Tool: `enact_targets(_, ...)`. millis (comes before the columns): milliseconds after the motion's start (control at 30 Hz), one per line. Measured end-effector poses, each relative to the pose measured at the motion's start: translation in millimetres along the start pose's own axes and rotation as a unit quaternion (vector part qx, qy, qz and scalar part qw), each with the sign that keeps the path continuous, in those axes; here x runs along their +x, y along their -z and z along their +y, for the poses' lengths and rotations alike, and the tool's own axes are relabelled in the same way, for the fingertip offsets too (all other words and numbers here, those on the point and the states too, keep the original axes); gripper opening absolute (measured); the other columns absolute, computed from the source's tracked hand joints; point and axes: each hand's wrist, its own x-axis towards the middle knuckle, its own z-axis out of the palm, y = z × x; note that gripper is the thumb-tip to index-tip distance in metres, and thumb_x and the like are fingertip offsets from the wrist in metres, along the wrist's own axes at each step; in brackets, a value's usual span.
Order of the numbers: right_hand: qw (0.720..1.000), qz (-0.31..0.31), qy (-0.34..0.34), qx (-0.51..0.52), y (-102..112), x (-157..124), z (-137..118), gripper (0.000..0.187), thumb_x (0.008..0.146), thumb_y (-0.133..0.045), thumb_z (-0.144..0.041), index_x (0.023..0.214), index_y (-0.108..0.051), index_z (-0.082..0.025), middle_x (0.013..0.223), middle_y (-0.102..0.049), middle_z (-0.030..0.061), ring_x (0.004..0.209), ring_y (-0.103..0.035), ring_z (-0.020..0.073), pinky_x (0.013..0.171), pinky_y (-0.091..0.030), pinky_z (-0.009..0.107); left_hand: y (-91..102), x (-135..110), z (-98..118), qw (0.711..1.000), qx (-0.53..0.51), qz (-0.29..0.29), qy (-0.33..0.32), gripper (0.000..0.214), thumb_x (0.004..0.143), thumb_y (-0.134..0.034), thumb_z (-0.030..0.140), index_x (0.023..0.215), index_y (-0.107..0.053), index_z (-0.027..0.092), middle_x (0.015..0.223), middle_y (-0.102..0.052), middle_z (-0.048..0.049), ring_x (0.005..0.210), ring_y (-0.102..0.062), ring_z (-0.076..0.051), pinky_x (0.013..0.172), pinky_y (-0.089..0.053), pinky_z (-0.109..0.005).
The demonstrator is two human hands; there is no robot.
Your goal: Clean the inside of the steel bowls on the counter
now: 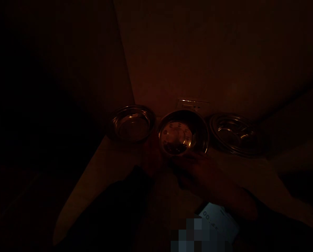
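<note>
A round, shiny metal bowl (177,138) stands in the middle, with small marks or reflections ringed on its bottom. At its front left edge is my left hand (151,155), very dim. Its fingers are lost in the dark, so its grip does not show. My right hand (202,171) reaches in from the right to the bowl's front rim. Its fingers look bent and close together; what they hold, if anything, is too dark to make out. Below my right wrist lies a lit phone (220,218) showing digits, partly covered by a blurred patch.
A second metal bowl (133,127) stands at the left. To the right is a divided metal dish (237,134), perhaps stacked. They rest on a pale table (93,175) against a wall (211,52) with a socket plate (193,104). The light is very low.
</note>
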Motion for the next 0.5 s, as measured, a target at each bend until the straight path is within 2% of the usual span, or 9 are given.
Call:
enact_targets(200, 0.999, -0.013, -0.008, 0.039, 0.2, 1.5, 5.3, 0.036, 0.085, -0.055, -0.014, 0.117, -0.064, -0.026, 0.111, -0.069, 0.0046, 0.105, -0.059, 0.0240, 0.090, -0.042, 0.039, 0.6, -1.6, 2.8, 0.999, 0.047, 0.016, -0.001, 0.042, 0.097, -0.030, 0.040, 0.097, -0.065, 0.018, 0.098, -0.073, -0.0084, 0.097, -0.066, -0.022, 0.087, -0.052, -0.033)
enact_targets(333, 0.999, 0.025, -0.008, 0.039, -5.2, 3.0, 3.4, 0.032, 0.088, -0.054, -0.020, 0.118, -0.065, -0.024, 0.113, -0.069, 0.0072, 0.104, -0.060, 0.0249, 0.089, -0.043, 0.040, 0.3, -3.3, 1.2, 1.000, 0.028, -0.004, -0.005, 0.044, 0.097, -0.029, 0.042, 0.097, -0.065, 0.018, 0.101, -0.073, -0.0086, 0.098, -0.066, -0.021, 0.088, -0.052, -0.032)
enact_targets(500, 0.999, 0.007, 0.000, 0.034, -3.7, 2.0, 7.6, 0.034, 0.083, -0.057, -0.013, 0.112, -0.068, -0.025, 0.116, -0.068, 0.0064, 0.105, -0.060, 0.0243, 0.090, -0.044, 0.039, 0.0, -3.2, -0.9, 1.000, 0.017, 0.015, 0.001, 0.043, 0.096, -0.032, 0.045, 0.092, -0.065, 0.019, 0.099, -0.073, -0.0083, 0.099, -0.065, -0.022, 0.089, -0.051, -0.032)
